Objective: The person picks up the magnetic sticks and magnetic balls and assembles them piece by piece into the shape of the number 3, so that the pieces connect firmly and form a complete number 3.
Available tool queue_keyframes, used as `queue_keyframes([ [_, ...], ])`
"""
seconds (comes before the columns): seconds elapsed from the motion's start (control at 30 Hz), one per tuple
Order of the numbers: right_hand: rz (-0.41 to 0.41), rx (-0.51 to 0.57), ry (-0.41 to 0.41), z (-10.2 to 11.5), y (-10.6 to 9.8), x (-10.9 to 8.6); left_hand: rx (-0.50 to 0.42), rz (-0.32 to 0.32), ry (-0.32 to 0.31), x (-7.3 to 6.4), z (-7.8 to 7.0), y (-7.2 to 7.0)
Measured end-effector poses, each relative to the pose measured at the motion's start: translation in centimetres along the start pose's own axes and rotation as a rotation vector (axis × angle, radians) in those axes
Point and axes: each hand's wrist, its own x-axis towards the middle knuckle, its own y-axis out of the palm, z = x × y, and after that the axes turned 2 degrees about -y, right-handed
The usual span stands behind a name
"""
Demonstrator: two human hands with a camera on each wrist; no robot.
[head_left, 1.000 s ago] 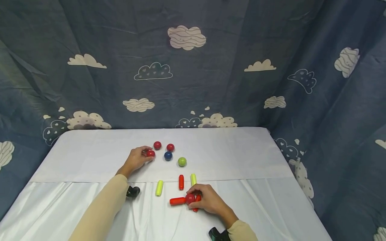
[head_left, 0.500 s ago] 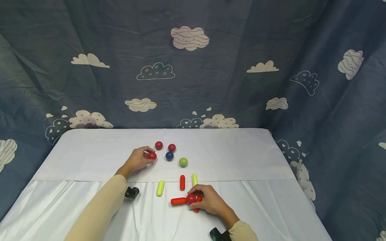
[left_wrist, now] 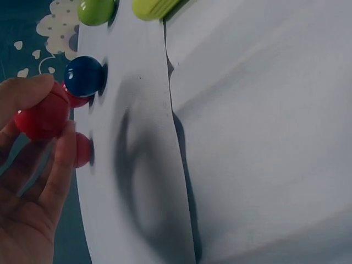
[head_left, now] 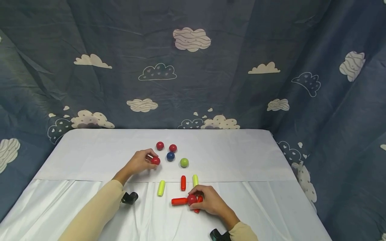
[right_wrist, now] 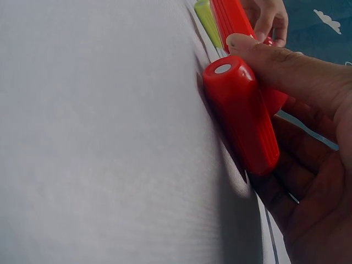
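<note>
My left hand (head_left: 139,163) pinches a red ball (head_left: 155,161) between thumb and fingers, left of the blue ball (head_left: 170,156). In the left wrist view, that held ball (left_wrist: 45,114) shows near the blue ball, with the hand's shadow on the white cloth. My right hand (head_left: 209,201) grips another red ball (head_left: 191,199) with thumb and fingers. A red ribbed rod (head_left: 179,201) meets this ball on its left, and a second red rod (head_left: 200,199) lies along its right side under the hand. In the right wrist view, this second rod (right_wrist: 242,121) has a pale disc at its end.
Two red balls (head_left: 160,145) and a green ball (head_left: 184,162) lie toward the back, near the blue one. Between the hands are a loose red rod (head_left: 183,183) and two yellow rods (head_left: 161,188). A cloud-patterned curtain (head_left: 199,83) hangs behind the white-covered table (head_left: 241,150).
My left hand has brought its red ball nearer to me and slightly right, away from the two red balls behind. The right hand keeps its hold in the same place.
</note>
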Motion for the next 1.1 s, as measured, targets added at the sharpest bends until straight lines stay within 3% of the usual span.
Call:
queue_keyframes([
  [0.23,0.01,0.004,0.001,0.0,0.1,0.1,0.072,0.064,0.079,-1.5,-0.5,0.0],
  [0.5,0.005,-0.006,-0.005,-0.1,-0.1,0.3,0.138,0.107,0.096,-2.4,-1.0,0.4],
  [1.1,-0.022,0.021,-0.004,0.1,0.2,0.0,0.147,0.253,0.198,-5.1,-2.2,1.8],
])
